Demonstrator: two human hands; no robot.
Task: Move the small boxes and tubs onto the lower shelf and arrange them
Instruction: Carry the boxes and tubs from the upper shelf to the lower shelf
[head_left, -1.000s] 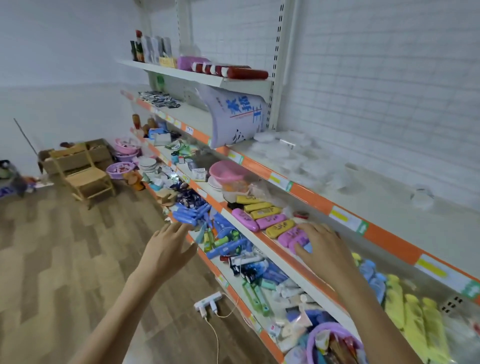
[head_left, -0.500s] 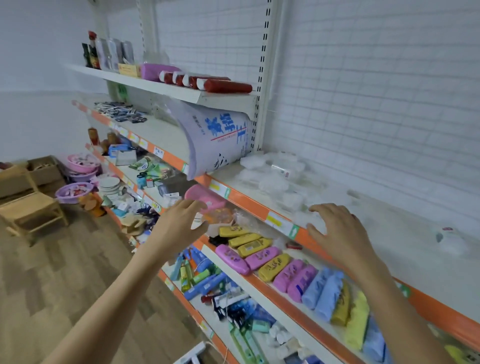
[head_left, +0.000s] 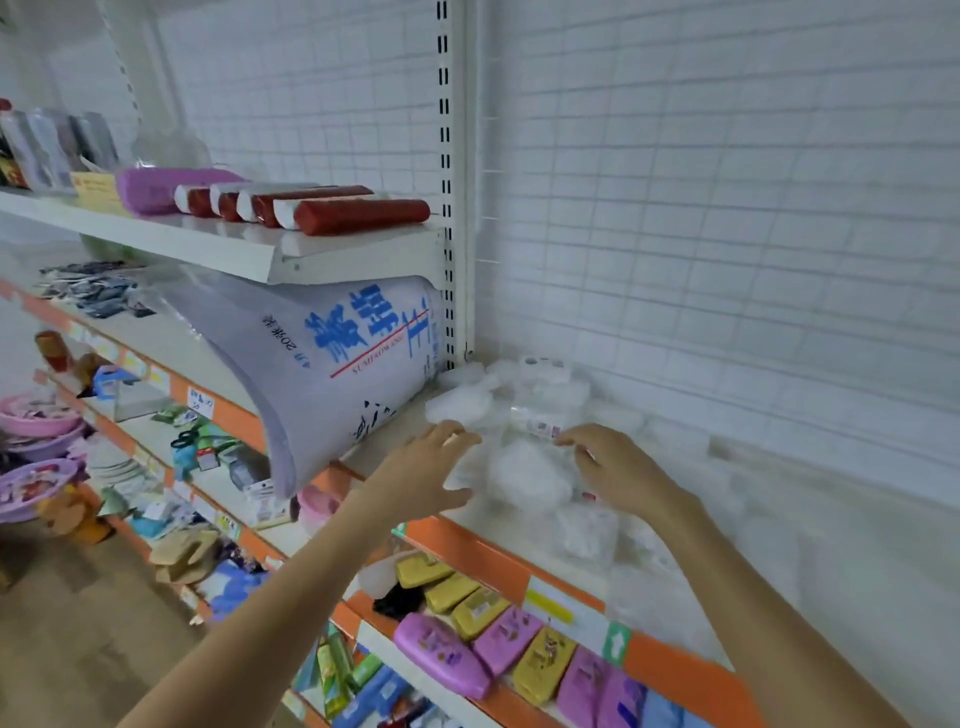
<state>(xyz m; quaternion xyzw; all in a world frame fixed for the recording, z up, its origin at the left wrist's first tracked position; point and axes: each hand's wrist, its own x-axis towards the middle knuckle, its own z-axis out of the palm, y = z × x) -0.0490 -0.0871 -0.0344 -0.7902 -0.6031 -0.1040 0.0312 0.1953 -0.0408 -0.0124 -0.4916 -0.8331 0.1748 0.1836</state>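
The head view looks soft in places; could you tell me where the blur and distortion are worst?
Head view: the clear tubs between the left hand and right hand smear into a pale haze; the shelf edge bows with wide-angle distortion; the soap cases below stay fairly sharp; lighting is flat, with no hard shadows.

Soft, even, cool light; source not visible. Shadows faint. Motion blur smears clear tubs (head_left: 524, 447) and right side of shelf (head_left: 779, 582). Wide-angle bending at edges. Far left soft, washed out. No harsh glare.
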